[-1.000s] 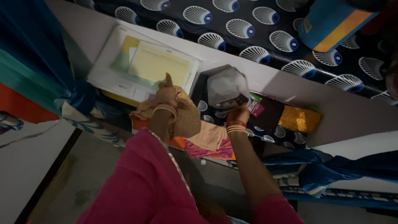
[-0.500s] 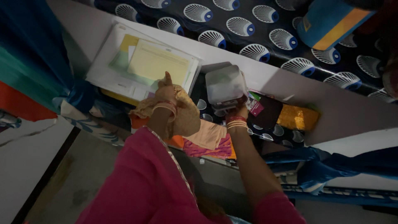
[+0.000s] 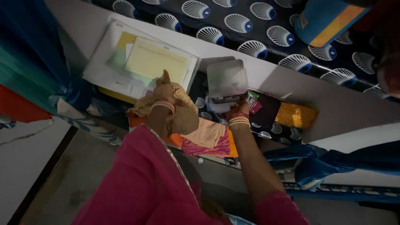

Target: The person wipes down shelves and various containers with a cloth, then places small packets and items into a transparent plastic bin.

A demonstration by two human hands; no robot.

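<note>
On the dim white shelf (image 3: 325, 104), my left hand (image 3: 164, 89) at ten o'clock stays closed on a tan cloth (image 3: 183, 116), while my right hand (image 3: 235, 109) has lifted the gripped clear plastic box (image 3: 227, 79) toward twelve o'clock.

A stack of white and yellow papers (image 3: 141, 62) lay on the white shelf (image 3: 333, 104), up and to the left of the left grip. A gold glittery pouch (image 3: 296, 115) sat to the right of the right grip, with folded orange and pink fabric (image 3: 210, 139) just below it. Dark cloth printed with white shells (image 3: 250, 25) spread above, a blue and orange box (image 3: 325, 18) resting on it.
</note>
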